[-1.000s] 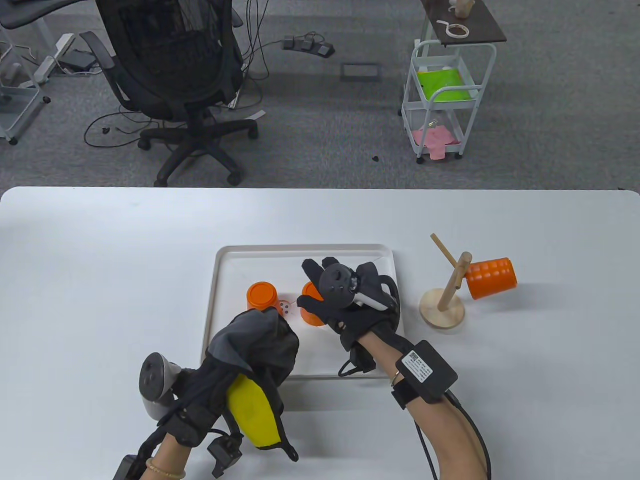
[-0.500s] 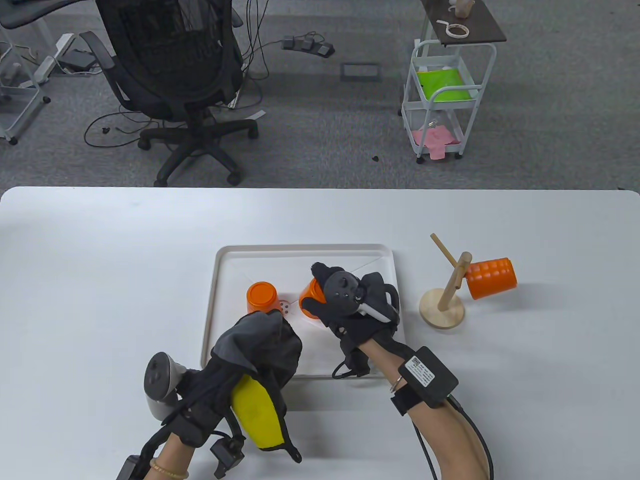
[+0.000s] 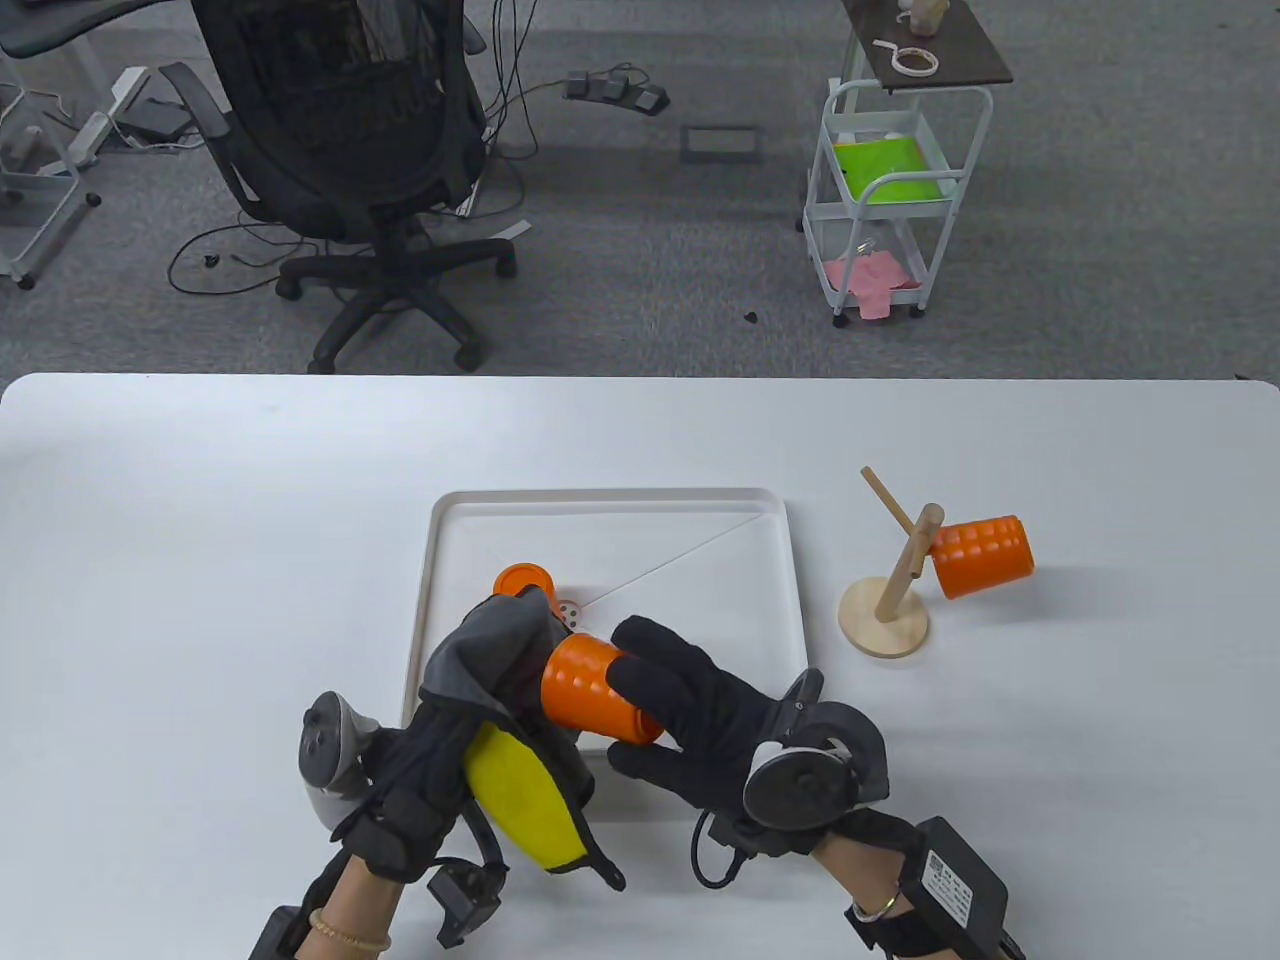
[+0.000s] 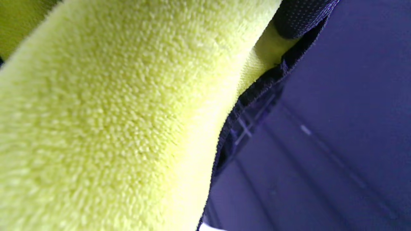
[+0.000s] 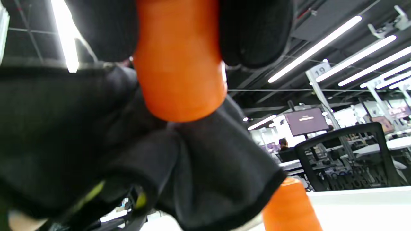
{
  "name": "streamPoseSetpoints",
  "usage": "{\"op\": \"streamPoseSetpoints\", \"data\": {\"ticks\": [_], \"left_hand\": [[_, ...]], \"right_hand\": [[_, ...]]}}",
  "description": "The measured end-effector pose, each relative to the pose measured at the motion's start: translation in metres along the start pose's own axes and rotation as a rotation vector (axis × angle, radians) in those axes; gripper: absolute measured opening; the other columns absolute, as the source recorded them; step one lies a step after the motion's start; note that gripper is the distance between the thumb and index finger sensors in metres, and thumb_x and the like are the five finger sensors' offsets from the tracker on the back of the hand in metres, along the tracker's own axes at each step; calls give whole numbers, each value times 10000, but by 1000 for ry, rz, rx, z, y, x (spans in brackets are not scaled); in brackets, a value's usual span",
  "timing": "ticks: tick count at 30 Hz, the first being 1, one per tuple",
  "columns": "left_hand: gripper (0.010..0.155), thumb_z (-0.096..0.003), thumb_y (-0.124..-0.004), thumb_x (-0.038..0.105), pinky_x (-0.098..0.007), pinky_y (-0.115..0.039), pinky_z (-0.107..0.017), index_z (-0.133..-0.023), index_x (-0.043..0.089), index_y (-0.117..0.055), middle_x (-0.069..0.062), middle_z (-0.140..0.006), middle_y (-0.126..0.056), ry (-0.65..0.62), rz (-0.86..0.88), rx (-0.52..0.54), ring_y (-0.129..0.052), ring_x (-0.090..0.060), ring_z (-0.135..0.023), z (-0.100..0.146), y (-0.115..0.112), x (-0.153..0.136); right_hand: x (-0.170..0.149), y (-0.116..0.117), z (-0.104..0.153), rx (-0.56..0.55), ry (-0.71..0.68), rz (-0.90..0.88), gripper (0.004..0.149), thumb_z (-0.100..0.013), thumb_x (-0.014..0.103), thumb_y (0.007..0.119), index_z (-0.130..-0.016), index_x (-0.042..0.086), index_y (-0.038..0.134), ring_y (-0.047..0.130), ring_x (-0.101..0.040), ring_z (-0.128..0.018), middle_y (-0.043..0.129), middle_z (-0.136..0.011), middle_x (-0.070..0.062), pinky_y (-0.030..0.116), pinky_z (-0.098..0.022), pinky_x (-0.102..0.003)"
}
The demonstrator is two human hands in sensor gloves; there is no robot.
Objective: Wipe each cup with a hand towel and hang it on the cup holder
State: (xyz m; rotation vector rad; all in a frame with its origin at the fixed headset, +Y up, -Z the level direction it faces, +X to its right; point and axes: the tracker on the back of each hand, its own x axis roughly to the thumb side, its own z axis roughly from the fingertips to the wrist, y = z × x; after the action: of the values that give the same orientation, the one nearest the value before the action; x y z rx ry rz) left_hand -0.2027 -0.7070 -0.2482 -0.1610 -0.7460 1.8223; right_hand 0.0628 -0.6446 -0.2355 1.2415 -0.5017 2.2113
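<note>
My right hand [image 3: 680, 725] grips an orange ribbed cup [image 3: 592, 690] on its side, lifted above the front of the white tray [image 3: 610, 496]. The cup's far end meets the hand towel [image 3: 490, 655], grey outside and yellow inside, which my left hand [image 3: 405, 790] holds bunched over its fingers. In the right wrist view the cup [image 5: 179, 64] sits between my gloved fingers [image 5: 257, 32], with the grey towel [image 5: 144, 154] beneath it. A second orange cup [image 3: 525, 578] stands upside down on the tray. A third cup [image 3: 982, 555] hangs on the wooden cup holder [image 3: 885, 620].
The yellow side of the towel [image 4: 112, 122] fills the left wrist view. The cup holder has a bare peg [image 3: 885, 495] pointing up and left. Beyond the table's far edge stand an office chair [image 3: 350, 130] and a white cart [image 3: 885, 200].
My right hand has closed on the right-hand cup on the tray, lifted it and carried it toward me and leftward to the towel, turning palm-up. The left hand shifted slightly right.
</note>
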Motion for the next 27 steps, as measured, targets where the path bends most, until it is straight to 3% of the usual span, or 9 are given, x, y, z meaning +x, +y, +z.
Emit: {"op": "streamPoseSetpoints", "data": {"ticks": [5,9,12,15,18,20,24,27], "left_hand": [[753,-665,-543,644,-554,-648,-697,-1200,180,-287,-140,-1274,-409,-4,37,-72,-428,-365,-1150,-2,-18,-5],[746,-651,-556,654,-529,-668,-706,-1193,199,-321,-80,-1269,-479,-106,-250,-87,-491,-294,-1158,2,-27,7],[734,-634,-586,648,-544,-575,-776,-1194,271,-299,8,-1299,-434,-201,-456,-106,-432,-201,-1194,6,-37,17],[724,-621,-604,642,-558,-481,-816,-1184,324,-277,93,-1308,-386,-272,-771,-153,-364,-98,-1201,10,-47,23],[710,-608,-612,649,-551,-477,-820,-1171,341,-306,137,-1295,-430,-350,-1093,-173,-406,-51,-1185,15,-57,27],[700,-601,-620,650,-551,-488,-816,-1162,335,-343,138,-1283,-475,-362,-1167,-210,-442,-43,-1172,17,-62,27],[703,-595,-643,644,-576,-520,-793,-1157,312,-381,127,-1277,-510,-313,-1135,-261,-457,-44,-1165,15,-68,18],[695,-596,-658,627,-577,-541,-780,-1152,305,-392,124,-1268,-526,-265,-986,-283,-466,-34,-1153,14,-65,12]], "right_hand": [[5,3,1,-38,32,-4,815,-518,473,773,-1100,283,235,772,-424,-865,378,-1149,-197,826,-623,-409],[-2,0,4,-78,126,-250,812,-532,514,734,-1110,231,240,834,-394,-807,443,-1116,-242,864,-571,-372],[-10,-2,3,-104,154,-478,784,-545,562,692,-1128,215,300,893,-349,-736,519,-1073,-267,889,-500,-351],[-20,1,4,-68,198,-663,789,-550,604,658,-1132,147,382,943,-328,-615,628,-999,-288,898,-394,-337],[-25,9,4,27,249,-774,815,-550,635,629,-1120,87,426,961,-320,-517,708,-928,-293,890,-314,-327],[-26,14,3,98,264,-792,834,-551,656,608,-1115,71,423,960,-311,-489,726,-904,-282,881,-292,-318],[-19,22,1,151,240,-738,843,-545,656,625,-1109,70,401,943,-321,-491,699,-911,-278,869,-291,-330],[-12,26,0,188,188,-636,851,-536,655,614,-1111,85,353,930,-301,-504,660,-937,-264,865,-301,-329]]}}
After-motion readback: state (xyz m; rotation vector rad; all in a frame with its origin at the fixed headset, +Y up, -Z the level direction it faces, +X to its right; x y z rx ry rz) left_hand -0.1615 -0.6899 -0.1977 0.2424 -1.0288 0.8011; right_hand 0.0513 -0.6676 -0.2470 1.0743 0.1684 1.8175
